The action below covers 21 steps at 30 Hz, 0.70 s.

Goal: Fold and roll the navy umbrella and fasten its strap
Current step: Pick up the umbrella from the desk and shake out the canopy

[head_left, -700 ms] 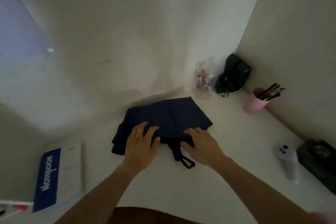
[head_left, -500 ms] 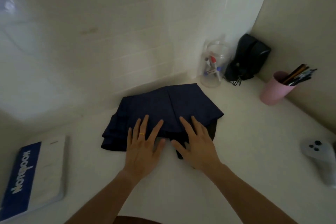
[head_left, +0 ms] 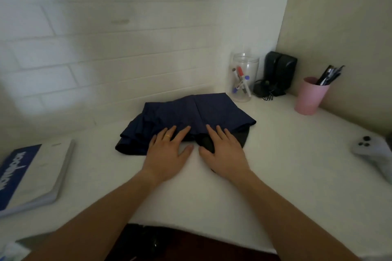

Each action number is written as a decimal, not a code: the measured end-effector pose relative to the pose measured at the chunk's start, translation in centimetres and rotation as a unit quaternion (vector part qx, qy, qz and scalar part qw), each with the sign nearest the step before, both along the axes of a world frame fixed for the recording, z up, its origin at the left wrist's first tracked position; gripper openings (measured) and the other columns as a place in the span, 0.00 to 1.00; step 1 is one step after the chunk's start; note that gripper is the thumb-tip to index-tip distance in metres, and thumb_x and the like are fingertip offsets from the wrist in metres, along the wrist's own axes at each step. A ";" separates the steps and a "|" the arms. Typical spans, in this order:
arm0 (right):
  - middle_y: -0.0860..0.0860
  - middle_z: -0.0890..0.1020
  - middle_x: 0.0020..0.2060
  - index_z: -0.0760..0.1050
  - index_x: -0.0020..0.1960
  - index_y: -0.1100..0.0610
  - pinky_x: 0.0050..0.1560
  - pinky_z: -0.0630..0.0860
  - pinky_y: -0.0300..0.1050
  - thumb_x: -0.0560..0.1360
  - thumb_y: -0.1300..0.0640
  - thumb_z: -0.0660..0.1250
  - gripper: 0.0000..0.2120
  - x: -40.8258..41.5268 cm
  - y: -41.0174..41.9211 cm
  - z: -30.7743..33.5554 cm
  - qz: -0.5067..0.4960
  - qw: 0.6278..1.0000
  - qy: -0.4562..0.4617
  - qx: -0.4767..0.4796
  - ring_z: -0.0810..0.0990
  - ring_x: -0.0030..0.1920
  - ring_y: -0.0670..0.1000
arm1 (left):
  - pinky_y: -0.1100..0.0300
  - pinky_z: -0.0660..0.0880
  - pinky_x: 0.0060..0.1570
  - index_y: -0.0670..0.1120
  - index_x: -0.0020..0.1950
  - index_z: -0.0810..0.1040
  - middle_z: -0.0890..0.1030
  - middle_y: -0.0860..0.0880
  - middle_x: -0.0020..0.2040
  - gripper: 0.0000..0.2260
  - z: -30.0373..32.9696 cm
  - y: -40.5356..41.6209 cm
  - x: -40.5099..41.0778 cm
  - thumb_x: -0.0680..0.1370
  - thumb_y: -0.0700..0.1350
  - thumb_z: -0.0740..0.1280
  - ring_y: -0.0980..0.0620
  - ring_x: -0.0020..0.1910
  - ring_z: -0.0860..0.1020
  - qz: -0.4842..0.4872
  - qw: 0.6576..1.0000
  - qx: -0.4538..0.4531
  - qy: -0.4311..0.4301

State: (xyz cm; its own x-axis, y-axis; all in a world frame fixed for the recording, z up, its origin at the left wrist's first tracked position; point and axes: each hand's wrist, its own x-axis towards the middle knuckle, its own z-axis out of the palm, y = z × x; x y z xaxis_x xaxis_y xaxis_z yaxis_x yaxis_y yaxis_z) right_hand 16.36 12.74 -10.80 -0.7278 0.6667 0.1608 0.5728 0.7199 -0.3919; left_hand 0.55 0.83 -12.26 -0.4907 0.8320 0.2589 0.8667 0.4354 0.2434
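The navy umbrella [head_left: 186, 116] lies flattened and folded on the white table [head_left: 275, 165], its canopy spread toward the wall. My left hand [head_left: 168, 151] rests flat with fingers apart on the near left edge of the fabric; a ring is on one finger. My right hand [head_left: 222, 151] lies flat beside it, fingers spread over the near right edge and over the black handle [head_left: 206, 143], which shows between thumb and forefinger. Neither hand grips anything. The strap is hidden under my right hand.
A blue and white notebook [head_left: 31, 174] lies at the left. At the back right stand a clear jar of markers [head_left: 244, 78], a black speaker [head_left: 279, 72] and a pink cup of pens [head_left: 310, 95]. A white controller [head_left: 373, 154] lies at the right edge.
Both hands have flattened and slid together onto the near edge of the umbrella, covering the black strap loop seen earlier. The camera has tilted down and closer.
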 end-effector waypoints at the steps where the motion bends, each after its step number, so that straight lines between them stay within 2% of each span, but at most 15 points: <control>1: 0.53 0.57 0.81 0.49 0.82 0.47 0.79 0.53 0.53 0.79 0.37 0.56 0.36 0.4 -0.5 0.1 -0.004 1.000 0.005 -0.006 0.53 0.81 0.56 | 0.42 0.58 0.77 0.62 0.81 0.58 0.65 0.44 0.80 0.27 0.0 -0.5 0.3 0.81 0.64 0.53 0.42 0.79 0.61 0.002 1.000 0.001 0.006; 3: 0.53 0.58 0.81 0.49 0.82 0.50 0.79 0.54 0.53 0.80 0.40 0.56 0.35 1.6 -2.5 0.5 -0.029 0.999 0.020 -0.028 0.53 0.81 0.56 | 0.43 0.62 0.76 0.58 0.80 0.63 0.69 0.42 0.78 0.27 0.5 -1.8 1.8 0.80 0.62 0.51 0.40 0.77 0.65 0.013 1.000 0.008 0.012; 5: 0.52 0.57 0.81 0.48 0.82 0.50 0.80 0.53 0.53 0.81 0.40 0.55 0.35 3.0 -5.1 0.8 -0.049 0.998 0.015 -0.046 0.52 0.81 0.56 | 0.44 0.62 0.76 0.57 0.80 0.63 0.67 0.43 0.79 0.26 1.0 -3.3 4.0 0.82 0.60 0.51 0.42 0.79 0.63 0.025 1.000 0.002 0.002; 7: 0.53 0.59 0.81 0.48 0.82 0.52 0.79 0.57 0.53 0.81 0.40 0.53 0.34 4.6 -7.2 0.9 -0.064 0.998 -0.008 -0.023 0.55 0.81 0.56 | 0.46 0.59 0.78 0.58 0.81 0.60 0.63 0.45 0.81 0.24 1.0 -4.8 5.8 0.84 0.59 0.50 0.44 0.80 0.60 0.019 1.000 -0.012 -0.002; 9: 0.55 0.65 0.78 0.51 0.82 0.55 0.75 0.62 0.54 0.82 0.42 0.53 0.33 6.1 -8.5 1.2 -0.092 0.995 -0.041 0.026 0.61 0.78 0.57 | 0.47 0.61 0.77 0.58 0.81 0.59 0.63 0.46 0.81 0.29 1.0 -6.2 6.8 0.81 0.63 0.43 0.45 0.80 0.60 0.002 1.000 -0.013 0.000; 11: 0.57 0.70 0.73 0.55 0.80 0.60 0.70 0.66 0.56 0.82 0.47 0.55 0.30 7.0 -9.4 1.9 -0.112 0.986 -0.092 0.077 0.67 0.73 0.59 | 0.47 0.64 0.75 0.59 0.81 0.60 0.65 0.47 0.80 0.37 0.9 -7.0 6.7 0.74 0.66 0.36 0.45 0.79 0.62 -0.016 1.000 -0.019 0.009; 14: 0.57 0.74 0.65 0.67 0.69 0.60 0.60 0.70 0.52 0.79 0.53 0.59 0.20 7.8 -10.7 3.3 -0.117 0.978 -0.134 0.112 0.72 0.64 0.59 | 0.48 0.67 0.70 0.59 0.79 0.64 0.69 0.50 0.77 0.38 1.5 -7.9 7.3 0.72 0.69 0.40 0.48 0.76 0.66 -0.052 0.998 -0.016 0.019; 16: 0.56 0.74 0.62 0.67 0.64 0.58 0.56 0.72 0.51 0.77 0.48 0.62 0.20 7.8 -10.9 4.4 -0.122 0.980 -0.132 0.081 0.72 0.62 0.58 | 0.52 0.70 0.65 0.57 0.74 0.71 0.75 0.52 0.71 0.35 2.0 -7.9 7.5 0.75 0.69 0.41 0.49 0.70 0.71 -0.043 0.998 0.037 0.007; 18: 0.55 0.75 0.60 0.66 0.64 0.56 0.52 0.72 0.50 0.73 0.41 0.65 0.26 7.8 -10.1 5.5 -0.136 0.981 -0.133 0.036 0.74 0.61 0.58 | 0.50 0.72 0.60 0.54 0.69 0.75 0.79 0.49 0.65 0.31 1.9 -7.6 6.7 0.78 0.66 0.45 0.47 0.63 0.75 -0.005 0.995 0.094 0.022; 19: 0.55 0.75 0.57 0.66 0.62 0.56 0.49 0.71 0.48 0.72 0.40 0.66 0.27 7.7 -9.5 5.8 -0.143 0.981 -0.132 0.013 0.76 0.60 0.57 | 0.49 0.73 0.59 0.53 0.69 0.76 0.79 0.48 0.64 0.30 1.5 -7.4 6.1 0.79 0.65 0.46 0.46 0.62 0.76 0.012 0.993 0.109 0.035; 21: 0.51 0.74 0.48 0.65 0.55 0.56 0.44 0.70 0.44 0.73 0.41 0.67 0.23 7.6 -8.4 5.6 -0.145 0.980 -0.136 -0.011 0.77 0.52 0.53 | 0.46 0.73 0.62 0.51 0.69 0.76 0.79 0.46 0.65 0.29 0.5 -6.9 5.3 0.80 0.64 0.47 0.43 0.64 0.76 0.033 0.992 0.114 0.039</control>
State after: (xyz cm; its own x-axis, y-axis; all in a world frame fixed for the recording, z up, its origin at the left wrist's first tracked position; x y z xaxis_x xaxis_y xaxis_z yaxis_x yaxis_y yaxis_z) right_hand 24.00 4.29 -5.23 -0.5209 0.8532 -0.0282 0.8376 0.5044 -0.2100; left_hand 5.83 -6.09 -11.81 -0.5136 0.7136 0.4764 0.8580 0.4335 0.2756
